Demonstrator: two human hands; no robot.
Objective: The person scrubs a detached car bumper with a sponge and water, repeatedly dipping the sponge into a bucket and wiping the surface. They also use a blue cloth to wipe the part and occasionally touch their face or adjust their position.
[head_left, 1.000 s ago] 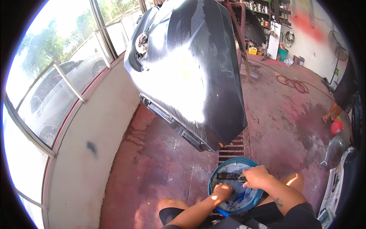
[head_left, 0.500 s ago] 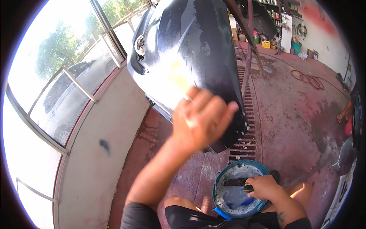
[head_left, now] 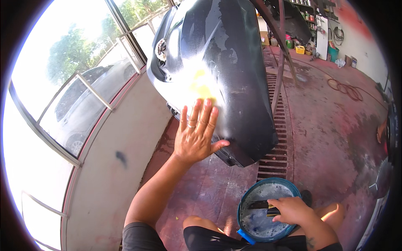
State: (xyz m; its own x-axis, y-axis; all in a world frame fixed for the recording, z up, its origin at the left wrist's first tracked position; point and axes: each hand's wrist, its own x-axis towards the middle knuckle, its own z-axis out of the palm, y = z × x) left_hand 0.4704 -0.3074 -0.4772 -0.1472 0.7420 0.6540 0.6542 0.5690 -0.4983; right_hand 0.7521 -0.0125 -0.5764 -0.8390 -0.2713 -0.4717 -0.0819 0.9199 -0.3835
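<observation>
A black car bumper [head_left: 247,100] stands propped in front of me. Its left side has a bright white area with a yellow patch [head_left: 201,83]. My left hand [head_left: 196,136] lies flat with fingers spread against the white area, its fingertips at the lower edge of the yellow. By my knees is a teal bucket [head_left: 240,209] of foamy, cloudy water. Over its right rim my right hand [head_left: 291,209] is closed on a black-and-yellow block [head_left: 273,210]. A flat dark strip [head_left: 258,205] sticks out leftward beside the block; I cannot tell whether they are joined.
A rusty metal stand [head_left: 279,79] rises behind the bumper, beside a floor grating [head_left: 274,165]. A coiled red hose [head_left: 345,88] lies on the stained red floor. Low wall [head_left: 113,167] and windows run along the left. Shelves with cans [head_left: 307,16] stand far right.
My left hand, blurred and with fingers curled over the bumper, has moved down and left and now lies flat and spread. My right hand keeps the block at the bucket.
</observation>
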